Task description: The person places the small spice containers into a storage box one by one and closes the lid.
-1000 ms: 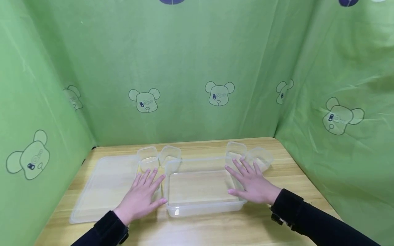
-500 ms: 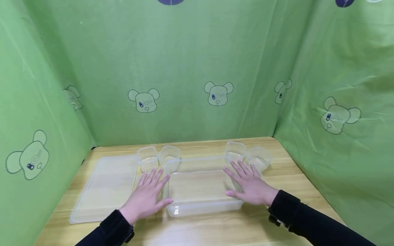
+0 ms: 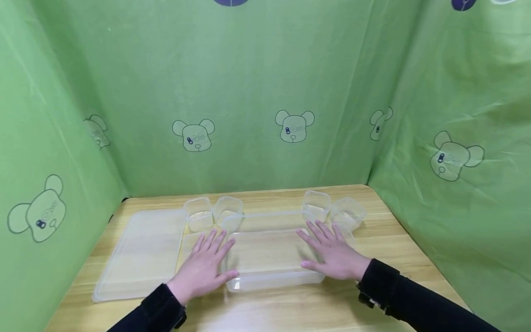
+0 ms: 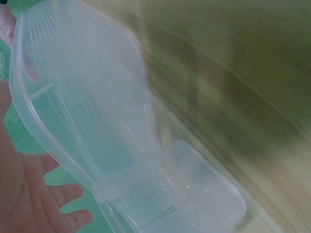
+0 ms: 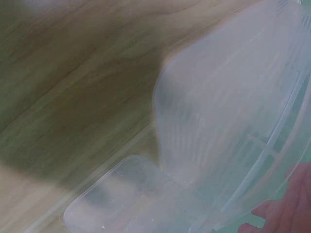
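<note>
A large clear plastic storage box stands at the middle of the table with its top uncovered. My left hand, fingers spread, hovers at the box's left end, its thumb overlapping the front left corner in the head view. Over the right end is my right hand, its fingers also spread. Neither hand grips anything. In the left wrist view the left palm faces the box wall, beside a small clear container. The right wrist view shows the right fingers near the box and another small container.
A flat translucent lid lies left of the box. Small clear containers stand behind at left and at right, with a tilted container beside the latter. Green curtains enclose the wooden table.
My left hand has moved right, closer over the box's left end. The right hand has shifted slightly left. Box, lid and small containers stay in place.
</note>
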Demonstrator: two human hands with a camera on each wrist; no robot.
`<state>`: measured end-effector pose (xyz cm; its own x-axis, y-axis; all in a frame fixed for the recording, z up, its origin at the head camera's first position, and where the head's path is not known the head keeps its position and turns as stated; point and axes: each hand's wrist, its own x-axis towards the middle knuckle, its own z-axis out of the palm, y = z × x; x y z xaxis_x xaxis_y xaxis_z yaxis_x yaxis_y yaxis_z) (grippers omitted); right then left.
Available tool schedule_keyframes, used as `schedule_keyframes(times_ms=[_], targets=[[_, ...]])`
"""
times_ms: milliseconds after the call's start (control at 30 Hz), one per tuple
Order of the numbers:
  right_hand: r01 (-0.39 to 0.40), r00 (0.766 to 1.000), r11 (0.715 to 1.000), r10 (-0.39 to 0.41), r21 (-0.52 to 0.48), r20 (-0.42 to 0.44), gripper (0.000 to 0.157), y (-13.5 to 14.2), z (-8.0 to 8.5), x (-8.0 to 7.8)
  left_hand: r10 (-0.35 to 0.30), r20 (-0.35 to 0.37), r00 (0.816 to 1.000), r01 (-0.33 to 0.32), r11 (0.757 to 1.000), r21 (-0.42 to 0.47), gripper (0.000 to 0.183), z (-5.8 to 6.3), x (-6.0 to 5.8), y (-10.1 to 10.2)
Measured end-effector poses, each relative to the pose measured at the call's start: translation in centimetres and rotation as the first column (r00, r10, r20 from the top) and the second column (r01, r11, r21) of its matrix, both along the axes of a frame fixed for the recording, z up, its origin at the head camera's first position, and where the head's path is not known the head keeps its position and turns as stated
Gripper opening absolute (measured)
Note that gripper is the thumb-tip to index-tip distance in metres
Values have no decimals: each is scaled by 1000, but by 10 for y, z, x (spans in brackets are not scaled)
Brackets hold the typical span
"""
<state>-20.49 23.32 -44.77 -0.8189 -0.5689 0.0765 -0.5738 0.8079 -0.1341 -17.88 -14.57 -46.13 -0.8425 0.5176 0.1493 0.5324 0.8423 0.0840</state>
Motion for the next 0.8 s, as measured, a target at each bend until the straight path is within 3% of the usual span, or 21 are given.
schedule_keyframes(times_ms=[300,800], targets=[[-5,1000,1000,5,14,-4,78,-5,-4,2,-20,16,1000,20,999,41,77,-1,4,5],[-33,999,999,33,0,34,77,-16,-5,8,-70,62,996,67,997,44,86,-3,11,19]])
